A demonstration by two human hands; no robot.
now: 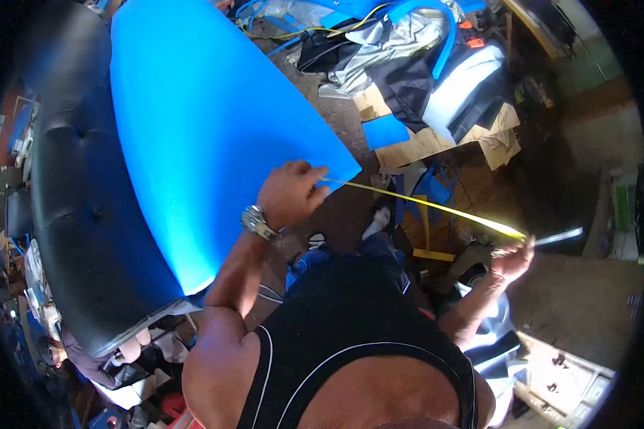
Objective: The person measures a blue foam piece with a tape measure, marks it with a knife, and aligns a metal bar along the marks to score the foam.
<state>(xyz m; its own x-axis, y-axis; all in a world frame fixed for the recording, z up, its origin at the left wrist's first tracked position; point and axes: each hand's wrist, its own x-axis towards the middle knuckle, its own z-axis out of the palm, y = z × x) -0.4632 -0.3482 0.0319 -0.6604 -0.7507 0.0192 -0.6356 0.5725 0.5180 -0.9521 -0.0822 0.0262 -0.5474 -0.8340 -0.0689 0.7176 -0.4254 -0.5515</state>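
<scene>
A large blue sheet (193, 107) lies on a black padded surface. My left hand (293, 193), with a metal watch on its wrist, is over the sheet's lower right edge, its fingers closed at one end of a yellow measuring tape (436, 206). The tape runs taut to the right, past the sheet's corner and over the floor. At its other end my right hand (511, 259) is closed on it. A pale, shiny strip (559, 237) sticks out to the right beyond my right fingers; whether it is part of the tape I cannot tell.
Black tufted upholstery (86, 214) borders the sheet on the left. Silver and black fabric (401, 64), blue scraps (385, 132) and wooden boards (436, 146) lie on the floor ahead. A brown board (579, 293) is at the right, above a pale drawer unit (562, 379).
</scene>
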